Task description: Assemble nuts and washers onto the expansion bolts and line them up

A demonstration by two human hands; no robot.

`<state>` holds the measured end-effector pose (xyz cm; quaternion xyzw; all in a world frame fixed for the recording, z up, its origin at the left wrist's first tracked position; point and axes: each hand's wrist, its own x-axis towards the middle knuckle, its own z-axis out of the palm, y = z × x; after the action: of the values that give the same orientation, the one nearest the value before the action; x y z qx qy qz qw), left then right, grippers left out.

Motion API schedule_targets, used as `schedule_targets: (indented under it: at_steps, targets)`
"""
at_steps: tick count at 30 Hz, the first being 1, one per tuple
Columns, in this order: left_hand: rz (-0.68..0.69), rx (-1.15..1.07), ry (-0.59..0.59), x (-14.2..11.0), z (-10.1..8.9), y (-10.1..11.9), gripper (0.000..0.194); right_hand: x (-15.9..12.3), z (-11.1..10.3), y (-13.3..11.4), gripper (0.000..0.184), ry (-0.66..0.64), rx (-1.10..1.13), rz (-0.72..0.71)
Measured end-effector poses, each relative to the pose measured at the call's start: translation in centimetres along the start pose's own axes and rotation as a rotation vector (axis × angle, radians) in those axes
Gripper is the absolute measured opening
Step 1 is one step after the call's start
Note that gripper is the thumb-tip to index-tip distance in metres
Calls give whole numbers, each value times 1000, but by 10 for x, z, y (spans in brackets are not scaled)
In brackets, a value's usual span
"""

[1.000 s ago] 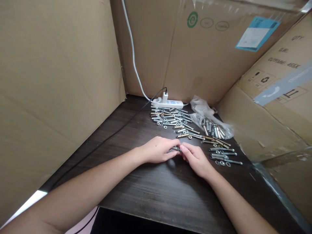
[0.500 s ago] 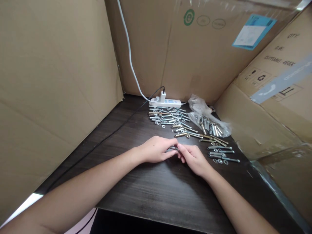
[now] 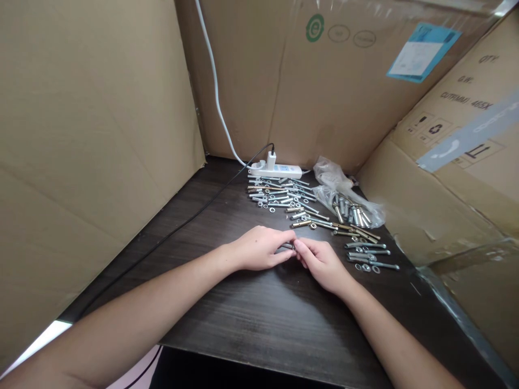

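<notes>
Between my two hands is a metal expansion bolt, mostly hidden by fingers. My left hand is closed around its sleeve, thumb below and fingers above. At the bolt's right end, the thumb and fingers of my right hand pinch it; whatever small part sits there is covered. Right of my right hand lie several loose bolts and sleeves, with washers and nuts beside them. A larger spread of bolts, sleeves, nuts and washers covers the table beyond my hands.
A clear plastic bag with several expansion bolts lies at the back right. Behind the loose parts is a white power strip; its black cable crosses the dark table leftward. Cardboard walls enclose the table.
My right fingers have shifted slightly at the bolt's end, the fingertips tucking in closer. My left hand and the parts on the table stay where they were.
</notes>
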<state>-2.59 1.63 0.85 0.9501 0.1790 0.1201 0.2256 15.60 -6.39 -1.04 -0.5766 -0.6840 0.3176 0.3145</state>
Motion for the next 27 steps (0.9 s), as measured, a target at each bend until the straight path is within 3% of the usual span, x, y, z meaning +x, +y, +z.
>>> schedule_targets:
  at_steps: [10, 16, 22, 27]
  targets:
    - [-9, -1, 0, 0, 0, -2, 17, 0, -1, -2, 41, 16, 24, -11]
    - [-16, -29, 4, 1, 1, -3, 15, -1, -1, -5, 28, 65, 28, -8]
    - [5, -49, -7, 0, 2, -2, 16, 0, 0, 0, 45, 29, 27, 3]
    - [-3, -42, 4, 0, 1, -2, 16, 0, -1, -3, 45, 39, 31, 22]
